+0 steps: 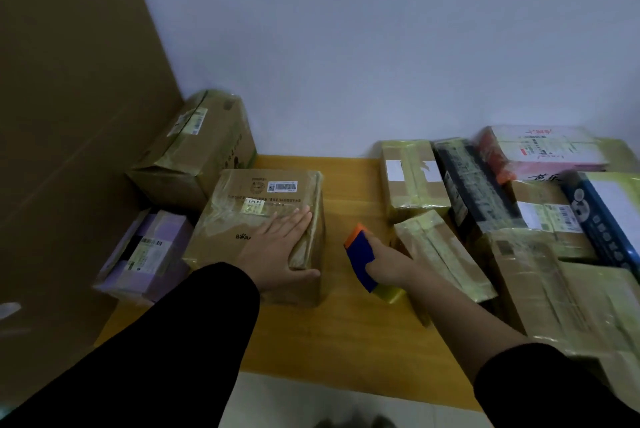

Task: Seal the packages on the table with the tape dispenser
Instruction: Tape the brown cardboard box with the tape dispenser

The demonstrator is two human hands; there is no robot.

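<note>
L grip (277, 247) released, fingers straight, flat on top of box (242, 192) at worktop (346, 323) center, thumb down its near side. R grip (389, 263) clenched round dispenser (360, 252), blue w/ orange tip, over worktop btwn box and taped pkgs (519, 254) piled at right. Two more cartons (194, 150) at left, by wall.

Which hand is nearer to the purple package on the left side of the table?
Left. The left hand lies flat on the brown box next to the purple package; the right hand holds the tape dispenser on that box's other side.
</note>
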